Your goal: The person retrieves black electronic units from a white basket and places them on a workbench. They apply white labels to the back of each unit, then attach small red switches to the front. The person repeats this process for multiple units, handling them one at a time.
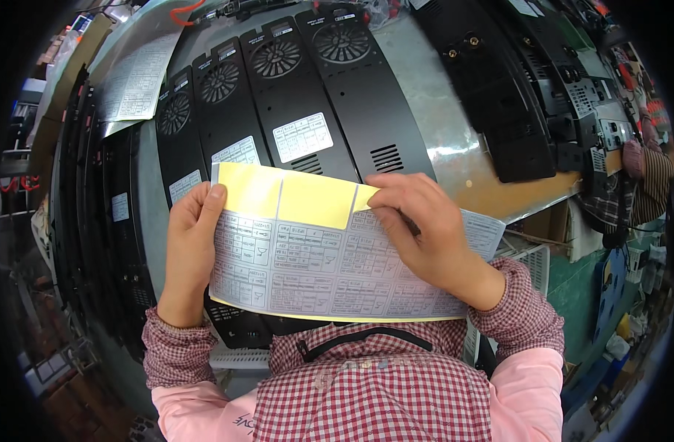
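Nearest the lens: red-and-white checked apron [374, 398], matching checked cuffs on both forearms over pink sleeves. Beyond it, grey workbench [429, 103] with four long black panels [370, 118] side by side, running away from the body. Off to the right, separate black panel [492, 110], with brass-coloured fittings near its far end. Above the near ends of the four, in both hands: printed label sheet [300, 269], roughly level, slightly bowed, yellow backing bare across the first two cells of the far row and partly at the third. On the bench at far left, second printed sheet [137, 88]. Right hand [429, 236]: curled nearly closed, thumb and fingertips at the third far-row cell; can't tell if a label corner is caught. Left hand [191, 243]: closed on the sheet's left edge, thumb on top. Round vent grilles [276, 57] at the panels' far ends. White stickers [302, 138] on three panels. Smallest: vent slots [386, 158] on the rightmost of the four.
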A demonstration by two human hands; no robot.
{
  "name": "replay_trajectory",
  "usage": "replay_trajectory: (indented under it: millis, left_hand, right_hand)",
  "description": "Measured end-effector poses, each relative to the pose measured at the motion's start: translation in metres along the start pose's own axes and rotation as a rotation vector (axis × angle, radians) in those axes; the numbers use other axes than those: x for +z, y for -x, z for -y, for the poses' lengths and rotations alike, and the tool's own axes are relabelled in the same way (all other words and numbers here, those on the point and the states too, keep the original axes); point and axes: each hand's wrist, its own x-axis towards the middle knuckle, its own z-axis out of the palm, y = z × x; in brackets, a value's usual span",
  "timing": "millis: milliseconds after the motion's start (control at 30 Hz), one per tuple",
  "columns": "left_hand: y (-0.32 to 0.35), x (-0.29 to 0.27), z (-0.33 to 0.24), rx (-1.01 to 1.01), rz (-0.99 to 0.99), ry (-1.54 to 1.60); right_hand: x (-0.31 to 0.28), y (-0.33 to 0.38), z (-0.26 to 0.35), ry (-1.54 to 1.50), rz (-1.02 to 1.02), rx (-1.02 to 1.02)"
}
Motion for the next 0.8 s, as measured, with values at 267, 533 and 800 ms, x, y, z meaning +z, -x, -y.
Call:
replay_trajectory:
  millis: [267, 533, 800]
  left_hand:
    - [-0.001, -0.022, 0.013, 0.137, -0.092, -0.734]
    - [-0.007, 0.037, -0.066, 0.67, 0.105, -0.8]
    - [-0.026, 0.105, -0.069, 0.722, 0.277, -0.586]
  right_hand:
    - [0.015, 0.014, -0.026, -0.947, -0.318, 0.408]
    - [0.027, -0.002, -0.024, -0.947, -0.34, 0.393]
    - [0.024, -0.007, -0.017, -0.861, -0.3, 0.418]
